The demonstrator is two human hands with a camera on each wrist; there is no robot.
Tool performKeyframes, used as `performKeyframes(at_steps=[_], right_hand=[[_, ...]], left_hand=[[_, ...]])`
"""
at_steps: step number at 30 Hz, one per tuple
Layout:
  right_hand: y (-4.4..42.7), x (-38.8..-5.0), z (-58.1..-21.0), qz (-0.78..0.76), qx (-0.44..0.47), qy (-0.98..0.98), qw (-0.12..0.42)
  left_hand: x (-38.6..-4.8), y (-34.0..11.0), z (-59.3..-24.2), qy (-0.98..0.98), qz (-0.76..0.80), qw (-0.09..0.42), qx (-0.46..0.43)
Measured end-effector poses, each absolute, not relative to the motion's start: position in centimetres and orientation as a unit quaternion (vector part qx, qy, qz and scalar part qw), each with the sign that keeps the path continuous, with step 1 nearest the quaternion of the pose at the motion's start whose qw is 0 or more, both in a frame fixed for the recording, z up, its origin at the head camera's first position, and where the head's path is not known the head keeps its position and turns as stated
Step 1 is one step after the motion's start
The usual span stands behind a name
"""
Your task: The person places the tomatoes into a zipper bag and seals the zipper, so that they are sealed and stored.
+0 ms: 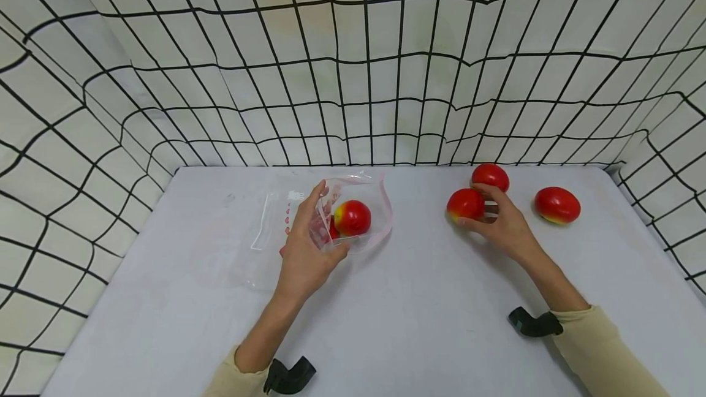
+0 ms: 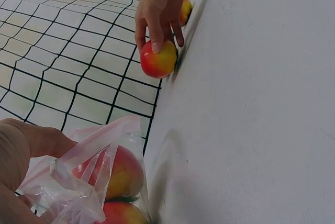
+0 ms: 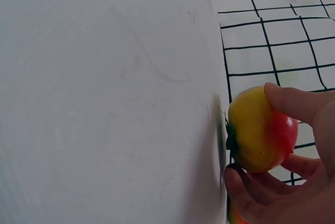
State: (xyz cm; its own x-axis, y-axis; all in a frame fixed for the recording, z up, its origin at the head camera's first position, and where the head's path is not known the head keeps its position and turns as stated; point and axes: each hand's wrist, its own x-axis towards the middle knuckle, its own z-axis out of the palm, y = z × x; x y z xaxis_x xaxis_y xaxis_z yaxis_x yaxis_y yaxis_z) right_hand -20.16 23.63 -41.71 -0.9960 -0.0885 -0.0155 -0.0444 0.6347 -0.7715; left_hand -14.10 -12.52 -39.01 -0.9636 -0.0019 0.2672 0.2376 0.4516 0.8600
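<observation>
A clear plastic bag (image 1: 380, 225) with a pinkish edge lies on the left part of the table, its mouth facing right. My left hand (image 1: 309, 256) grips it at the mouth, thumb and fingers spread around the opening. Inside are two shiny red-and-yellow fruits (image 2: 125, 174), one partly hidden behind the other. To the right, my right hand (image 1: 504, 225) holds another red-and-yellow fruit (image 3: 261, 130) between thumb and fingers; green leafy bits show at its end. Just behind it sits a similar fruit (image 1: 489, 176), and a more oval one (image 1: 557, 205) rests further right.
The white table (image 1: 402, 311) has a black wire grid (image 1: 380, 78) along its back and sides. Dark curved pieces (image 1: 535, 322) sit at both wrists, by the beige sleeves (image 1: 601, 348).
</observation>
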Motion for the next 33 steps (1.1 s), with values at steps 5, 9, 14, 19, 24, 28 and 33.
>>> performKeyframes(at_steps=[5,9,14,19,24,28,33], right_hand=[[23.1,-20.0,-41.4,-0.432,-0.026,0.901,0.040],[22.8,-19.8,-41.2,-0.435,-0.028,0.899,0.046],[22.3,-19.7,-41.2,-0.444,-0.046,0.893,0.047],[21.8,-19.6,-41.3,-0.458,-0.071,0.884,0.052],[21.1,-19.5,-41.5,-0.465,-0.084,0.880,0.047],[20.4,-19.5,-41.6,-0.468,-0.089,0.878,0.042],[19.6,-19.5,-41.6,-0.479,-0.093,0.872,0.038]], left_hand=[[-14.1,-12.5,-39.0,-0.845,-0.518,0.114,-0.067],[-14.1,-12.5,-39.0,-0.848,-0.514,0.112,-0.064],[-14.1,-12.6,-39.0,-0.849,-0.513,0.113,-0.064],[-14.1,-12.5,-39.1,-0.849,-0.513,0.113,-0.065],[-14.1,-12.5,-39.1,-0.848,-0.514,0.112,-0.064],[-14.1,-12.5,-39.1,-0.850,-0.512,0.111,-0.062],[-14.1,-12.5,-39.1,-0.853,-0.507,0.111,-0.061]])
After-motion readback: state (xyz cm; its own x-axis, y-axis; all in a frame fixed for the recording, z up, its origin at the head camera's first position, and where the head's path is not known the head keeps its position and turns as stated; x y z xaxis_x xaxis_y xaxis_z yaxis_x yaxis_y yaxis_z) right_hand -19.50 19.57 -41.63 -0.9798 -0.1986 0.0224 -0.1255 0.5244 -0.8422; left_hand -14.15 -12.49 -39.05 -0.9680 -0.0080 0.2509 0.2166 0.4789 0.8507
